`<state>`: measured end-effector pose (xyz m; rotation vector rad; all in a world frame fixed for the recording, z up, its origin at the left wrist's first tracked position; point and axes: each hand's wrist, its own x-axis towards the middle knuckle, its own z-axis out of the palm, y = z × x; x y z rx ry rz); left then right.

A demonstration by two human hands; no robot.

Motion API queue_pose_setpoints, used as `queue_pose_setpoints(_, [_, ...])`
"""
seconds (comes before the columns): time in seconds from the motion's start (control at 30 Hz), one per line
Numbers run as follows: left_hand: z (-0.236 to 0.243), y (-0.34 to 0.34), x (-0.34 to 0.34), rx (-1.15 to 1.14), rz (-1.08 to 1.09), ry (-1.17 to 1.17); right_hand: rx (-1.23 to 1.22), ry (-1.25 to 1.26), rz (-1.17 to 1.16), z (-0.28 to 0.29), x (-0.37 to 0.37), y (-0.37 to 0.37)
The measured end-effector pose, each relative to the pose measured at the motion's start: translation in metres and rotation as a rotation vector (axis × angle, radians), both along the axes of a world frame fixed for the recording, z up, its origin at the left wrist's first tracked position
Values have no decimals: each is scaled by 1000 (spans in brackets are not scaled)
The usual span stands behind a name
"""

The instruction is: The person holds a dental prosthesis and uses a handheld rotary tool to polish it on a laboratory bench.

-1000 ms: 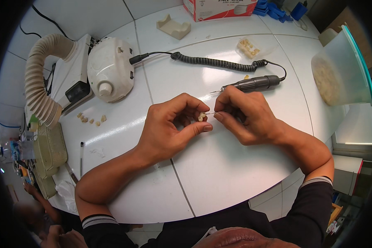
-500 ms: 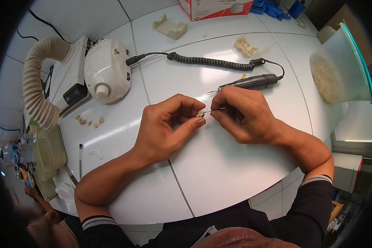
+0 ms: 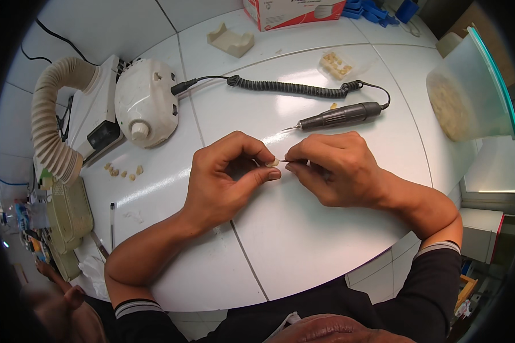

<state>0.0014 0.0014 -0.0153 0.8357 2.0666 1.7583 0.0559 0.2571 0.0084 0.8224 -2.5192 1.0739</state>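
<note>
Over the middle of the white tiled table, my left hand [image 3: 217, 180] pinches a small cream-coloured, tooth-like piece [image 3: 273, 163] between thumb and forefinger. Facing it, my right hand [image 3: 343, 168] is closed on a thin metal pin [image 3: 282, 160], whose tip meets the piece or lies very near it. Most of the pin is hidden by my fingers. Just beyond the right hand lies a black rotary handpiece [image 3: 340, 116] with a slender bit, its coiled cord [image 3: 286, 87] running back to a white control unit [image 3: 146, 103].
Several small cream pieces [image 3: 124, 171] lie left, near a pen [image 3: 112, 226] and a ribbed hose [image 3: 48, 108]. Behind are a clear box of pieces [image 3: 337, 66], a cream stand [image 3: 230, 41] and a red-white carton [image 3: 297, 12]. A translucent bin [image 3: 469, 86] stands right. Another person [image 3: 68, 311] is lower left.
Both hands have shifted slightly toward me. The small piece has turned in my left fingers and shows less of itself, and less of the pin shows between the hands.
</note>
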Motion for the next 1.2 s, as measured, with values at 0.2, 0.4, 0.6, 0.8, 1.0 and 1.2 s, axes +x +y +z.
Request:
queue_pose_setpoints(0.2, [7, 0, 3, 32, -71, -15, -49, 6, 30, -7, -1, -1])
queue_pose_setpoints(0.4, [2, 6, 6, 87, 2, -37, 14, -67, 60, 0, 1, 3])
queue_pose_setpoints(0.6, [3, 4, 6, 40, -7, 19, -47, -123, 78, 1, 2, 0])
queue_pose_setpoints(0.8, [9, 4, 5, -49, -39, 175, -22, -76, 98, -2, 2, 1])
queue_pose_setpoints(1.0, [8, 4, 5, -59, -62, 231, 8, -59, 33, -1, 3, 1])
queue_pose_setpoints(1.2, [16, 3, 5, -129, -106, 237, 50, 26, 33, 1, 3, 0])
